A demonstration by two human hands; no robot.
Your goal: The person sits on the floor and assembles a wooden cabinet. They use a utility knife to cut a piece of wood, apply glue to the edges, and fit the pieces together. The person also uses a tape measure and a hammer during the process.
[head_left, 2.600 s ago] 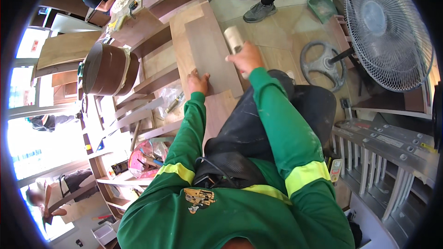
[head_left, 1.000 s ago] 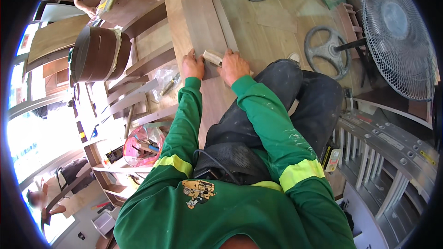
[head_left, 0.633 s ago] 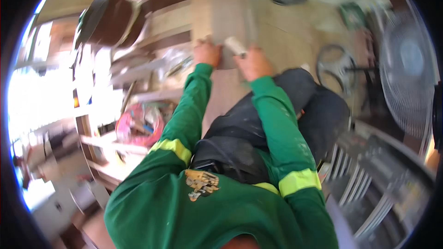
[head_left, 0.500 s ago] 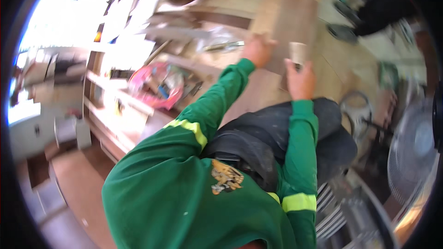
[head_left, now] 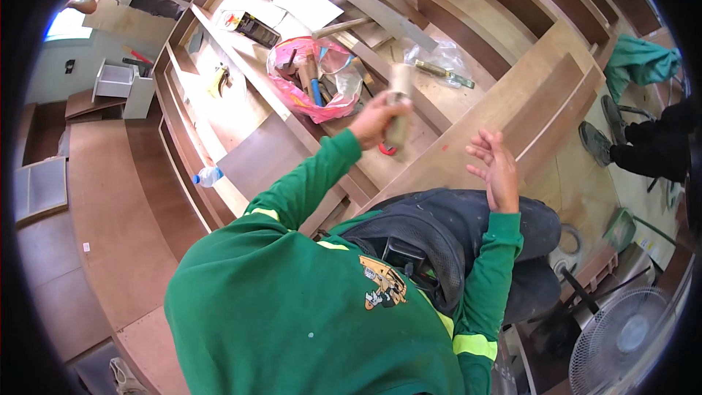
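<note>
My left hand is closed around a pale, beige cylindrical thing, smeared by motion, its kind unclear. It is held roughly upright above the wooden framework, just right of a pink plastic bag of tools. Wooden handles and one blue handle stick out of that bag. My right hand is open, palm turned up and fingers partly curled, with nothing in it. It hovers over the near edge of a wide plywood board. A darker brown strip lies along this board.
Curved brown wooden ribs stand beyond the board. A dark can, a small plastic bottle and a clear plastic bag lie among the framing. A standing fan is at lower right. Another person's shoes show at right.
The pale cylinder has passed from my right hand to my left. My left hand has left the board and lifted the cylinder leftward. My right hand has opened. The whole view has shifted.
</note>
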